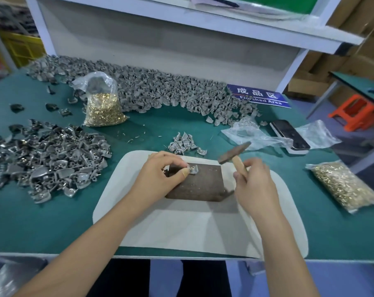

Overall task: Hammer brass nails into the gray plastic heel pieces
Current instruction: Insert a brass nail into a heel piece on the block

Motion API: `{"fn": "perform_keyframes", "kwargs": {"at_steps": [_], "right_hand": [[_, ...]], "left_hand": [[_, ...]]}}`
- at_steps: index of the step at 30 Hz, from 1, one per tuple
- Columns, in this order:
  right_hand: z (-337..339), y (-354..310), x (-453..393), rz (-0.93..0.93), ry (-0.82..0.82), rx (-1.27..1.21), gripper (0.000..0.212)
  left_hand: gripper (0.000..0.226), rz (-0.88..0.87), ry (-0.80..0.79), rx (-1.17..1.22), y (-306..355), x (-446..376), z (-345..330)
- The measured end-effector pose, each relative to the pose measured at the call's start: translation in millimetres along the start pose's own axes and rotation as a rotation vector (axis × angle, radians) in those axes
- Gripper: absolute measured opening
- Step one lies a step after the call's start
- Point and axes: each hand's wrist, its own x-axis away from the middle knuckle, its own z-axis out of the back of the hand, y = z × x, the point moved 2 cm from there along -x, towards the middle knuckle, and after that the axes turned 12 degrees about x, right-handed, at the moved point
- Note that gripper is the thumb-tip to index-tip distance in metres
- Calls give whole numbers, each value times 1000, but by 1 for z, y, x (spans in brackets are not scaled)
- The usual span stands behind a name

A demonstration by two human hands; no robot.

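Both my forearms are reaching in from the bottom edge over the white mat (138, 221) lying on the green counter (53, 221). My left hand (160, 176) is resting on the dark metal block (199, 185) at the mat's middle, its fingers (185, 171) pinching a gray heel piece (193, 168) at the block's far edge; a brass nail seems to be standing in it, though it is too small to tell. My right hand (253, 183) is curling round the wooden handle of the hammer (233, 154), whose head is blurring just above and right of the piece, apart from it. A small cluster of heel pieces (182, 143) is sitting just beyond the mat, a long heap (160, 91) is running along the back wall, and a darker pile (48, 155) is lying to the left. Bags of brass nails are resting at far left (103, 108) and at right (342, 187).
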Motion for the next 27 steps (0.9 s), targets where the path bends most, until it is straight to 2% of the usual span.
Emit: {"fn": "perform_keyframes", "kwargs": {"at_steps": [3,6,8,13,17,27], "right_hand": [[19,-17,6,130,-18,-36,28],[24,-33,17,212,-120,-92,8],[25,-41,23,268,-125,-12,20],[26,-51,25,292,-70,44,27],[27,-57,27,297,53,16,24],[23,-67,36,308,160,65,24]], "left_hand": [[16,-26,-2,-60,0,-1,2],[17,-32,3,-121,2,-2,2],[11,-28,20,-172,3,-2,2],[5,-6,86,-220,7,3,1],[5,-16,111,-287,11,6,0],[4,-32,91,-293,11,6,1]]}}
